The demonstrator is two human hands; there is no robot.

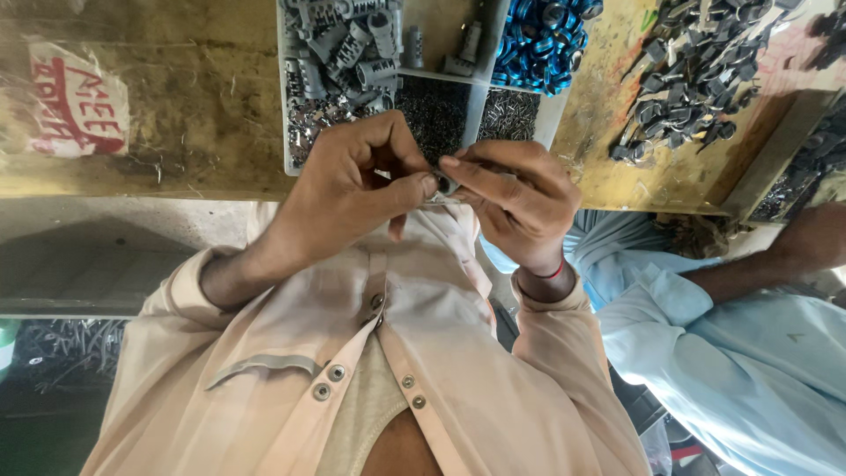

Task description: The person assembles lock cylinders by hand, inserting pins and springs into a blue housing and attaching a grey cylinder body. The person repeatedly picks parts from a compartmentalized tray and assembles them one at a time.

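My left hand [352, 189] and my right hand [515, 203] meet fingertip to fingertip just above my chest, at the near edge of the workbench. Between them they pinch a small silvery metal part [444, 184], mostly hidden by my fingers. My left thumb and forefinger close on it from the left, and my right forefinger and thumb press on it from the right. A red thread band circles my right wrist. My beige buttoned shirt [352, 370] fills the lower part of the view.
A grey compartment tray [482, 62] lies just beyond my hands, holding grey metal cylinders [348, 44], small dark pins [436, 110] and blue rings [542, 40]. Dark metal parts [687, 70] are heaped on the wooden bench [194, 106]. A co-worker's arm [806, 242] in a light blue sleeve is at right.
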